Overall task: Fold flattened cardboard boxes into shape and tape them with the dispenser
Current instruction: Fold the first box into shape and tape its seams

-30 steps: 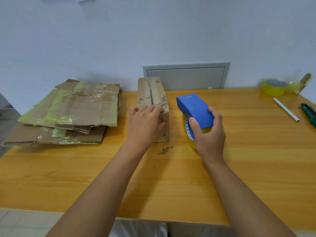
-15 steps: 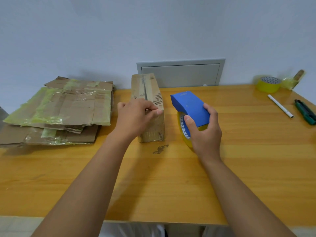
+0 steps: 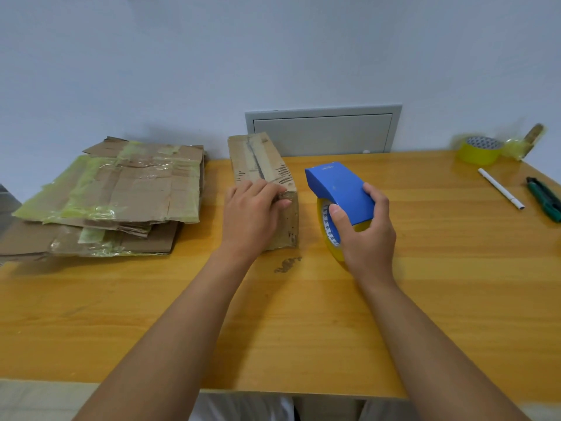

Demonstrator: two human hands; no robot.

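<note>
A folded cardboard box (image 3: pixel 261 174) stands on the wooden table (image 3: pixel 425 299), slightly left of centre, its long axis running from the near side toward the far wall. A dark taped seam runs along its top face. The left hand (image 3: pixel 250 217) rests on the near end of the box, fingers curled over the top near edge and the thumb against the near right corner; the grip is closed on the cardboard. Just right of the box, apart from it, the right hand (image 3: pixel 362 235) holds the blue tape dispenser (image 3: pixel 338 189), thumb on its left face and fingers wrapped over the right side. The grip is clamped around the dispenser body. The yellow tape roll (image 3: pixel 329 232) mounted in the dispenser sits at or near the table surface; contact cannot be confirmed.

At far left lies a stack of flattened cardboard boxes (image 3: pixel 121 189), covered in patches of yellowish tape. A small dark scuff (image 3: pixel 287 264) marks the table just near of the box. At far right stand a spare yellow tape roll (image 3: pixel 479 150), a white pen (image 3: pixel 501 188) and a green-handled tool (image 3: pixel 545 202). A grey wall panel (image 3: pixel 323 132) is set behind the table.
</note>
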